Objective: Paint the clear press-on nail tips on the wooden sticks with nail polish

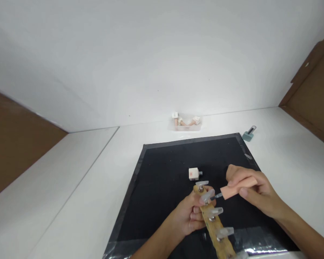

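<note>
My left hand (190, 214) is closed around a yellowish display strip (215, 230), which carries several clear false nails (216, 211) on small round metal mounts. Between the fingers of my right hand (255, 189) is a nail polish brush (239, 187) with a long peach cap. Its dark bristle tip meets or nearly meets the edge of the second false nail (207, 196) from the far end; contact is hard to make out. Just beyond the strip, a white square polish bottle (193, 174) lies on its side, its neck uncapped and pointing right.
A black mat (162, 180) with taped edges covers part of the white table (83, 201). At the back, a clear tray (187, 126) holds several peach-capped bottles. A teal bottle (248, 136) stands off the mat's far right corner, and a loose false nail (248, 156) lies nearby.
</note>
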